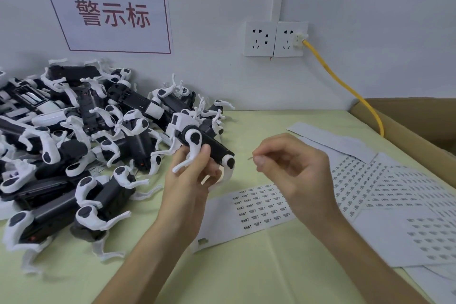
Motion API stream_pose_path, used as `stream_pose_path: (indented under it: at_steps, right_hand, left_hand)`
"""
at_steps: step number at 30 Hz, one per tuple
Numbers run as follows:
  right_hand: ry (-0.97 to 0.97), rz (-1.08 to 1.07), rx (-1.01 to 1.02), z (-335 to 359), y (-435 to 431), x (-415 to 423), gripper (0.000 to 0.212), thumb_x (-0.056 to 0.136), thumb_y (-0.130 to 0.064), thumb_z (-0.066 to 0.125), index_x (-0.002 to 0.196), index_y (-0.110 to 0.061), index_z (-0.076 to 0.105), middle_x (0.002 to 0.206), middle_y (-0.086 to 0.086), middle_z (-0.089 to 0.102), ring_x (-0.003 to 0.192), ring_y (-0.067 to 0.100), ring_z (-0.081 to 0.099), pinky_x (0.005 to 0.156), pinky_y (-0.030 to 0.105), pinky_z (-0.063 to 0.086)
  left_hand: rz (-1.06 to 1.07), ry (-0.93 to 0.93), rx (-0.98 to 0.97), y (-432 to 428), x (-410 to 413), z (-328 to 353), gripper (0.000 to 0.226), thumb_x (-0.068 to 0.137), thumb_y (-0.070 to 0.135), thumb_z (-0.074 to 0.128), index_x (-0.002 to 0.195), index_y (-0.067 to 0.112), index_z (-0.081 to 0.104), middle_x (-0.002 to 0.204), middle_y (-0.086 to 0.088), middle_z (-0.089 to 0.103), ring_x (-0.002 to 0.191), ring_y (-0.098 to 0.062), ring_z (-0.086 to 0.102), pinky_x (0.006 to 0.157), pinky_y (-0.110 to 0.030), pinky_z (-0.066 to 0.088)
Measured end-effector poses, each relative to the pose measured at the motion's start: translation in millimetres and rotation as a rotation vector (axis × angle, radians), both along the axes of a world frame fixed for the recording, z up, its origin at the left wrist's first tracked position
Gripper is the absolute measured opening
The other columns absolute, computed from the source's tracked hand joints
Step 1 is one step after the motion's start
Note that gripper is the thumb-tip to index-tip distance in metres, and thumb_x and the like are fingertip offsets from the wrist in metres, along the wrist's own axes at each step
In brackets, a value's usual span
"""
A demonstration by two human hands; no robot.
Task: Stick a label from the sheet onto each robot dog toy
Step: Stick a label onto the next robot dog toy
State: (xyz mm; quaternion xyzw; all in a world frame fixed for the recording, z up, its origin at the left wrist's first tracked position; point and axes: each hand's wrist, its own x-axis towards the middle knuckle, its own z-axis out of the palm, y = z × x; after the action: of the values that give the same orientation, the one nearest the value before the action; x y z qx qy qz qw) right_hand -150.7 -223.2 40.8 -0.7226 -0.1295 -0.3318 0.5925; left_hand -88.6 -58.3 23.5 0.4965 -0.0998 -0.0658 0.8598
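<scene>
Here, toy (197, 140) in left fingers (204, 155), label (249, 158) pinched right

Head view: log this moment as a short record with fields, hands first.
left hand: grips a toy dog, lifted off the table
right hand: fingers pinch a small label, held just right of the dog
label sheet: flat on the table below the hands, partly used
other sheets: spread to the right
toy pile: heaped at left against the wall
table: pale green cover
box: cardboard, at right edge
stage: label not yet on the held dog
</scene>
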Motion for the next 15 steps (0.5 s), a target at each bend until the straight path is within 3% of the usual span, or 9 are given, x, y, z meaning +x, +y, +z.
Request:
stream_pose_path:
  at_steps: [2,4,6,9,12,15]
  right_hand:
    - [0.046,-0.003,0.095,1,0,0,0.019,0.083,0.009,0.075,0.08,-0.01,0.074,0.079,0.0,0.073,0.073,0.012,0.068,0.071,0.018,0.052]
    - [0.088,-0.007,0.149,1,2,0,0.024,0.081,0.012,0.075,0.077,-0.012,0.075,0.075,0.001,0.074,0.069,0.011,0.069,0.069,0.016,0.052]
    - [0.109,-0.001,0.176,0,4,0,0.023,0.08,0.012,0.076,0.077,-0.011,0.077,0.07,0.004,0.073,0.065,0.014,0.069,0.066,0.017,0.052]
    - [0.115,-0.003,0.202,1,8,0,0.024,0.081,0.011,0.076,0.08,-0.012,0.078,0.066,0.004,0.072,0.061,0.015,0.068,0.064,0.019,0.053]
    - [0.133,0.005,0.222,2,11,-4,0.03,0.081,0.01,0.076,0.097,-0.015,0.076,0.072,0.006,0.073,0.06,0.017,0.069,0.065,0.02,0.055]
    - [0.155,0.025,0.257,3,16,-7,0.046,0.081,0.006,0.079,0.116,-0.019,0.062,0.077,0.008,0.075,0.061,0.018,0.07,0.066,0.021,0.056]
  left_hand:
    - [-0.009,0.061,-0.073,1,1,0,0.019,0.085,0.03,0.069,0.088,0.018,0.055,0.072,-0.001,0.046,0.068,-0.013,0.046,0.072,-0.026,0.047]
    - [-0.036,0.076,-0.113,1,0,0,0.02,0.085,0.034,0.07,0.094,0.017,0.065,0.077,0.003,0.058,0.07,-0.01,0.054,0.069,-0.02,0.052]
    - [-0.065,0.049,-0.117,0,-1,-1,0.025,0.087,0.036,0.067,0.105,0.018,0.071,0.087,0.004,0.069,0.078,-0.009,0.064,0.077,-0.022,0.055]
    - [-0.063,0.037,-0.147,-4,-4,-1,0.042,0.088,0.035,0.066,0.125,0.015,0.064,0.106,0.0,0.071,0.092,-0.014,0.069,0.095,-0.031,0.056]
    - [-0.074,0.072,-0.201,-7,-9,1,0.057,0.092,0.033,0.063,0.14,0.003,0.057,0.125,-0.008,0.068,0.102,-0.017,0.072,0.097,-0.029,0.058]
    - [-0.083,0.088,-0.223,-10,-13,0,0.062,0.094,0.029,0.062,0.147,0.0,0.048,0.142,-0.016,0.062,0.117,-0.025,0.071,0.101,-0.033,0.056]
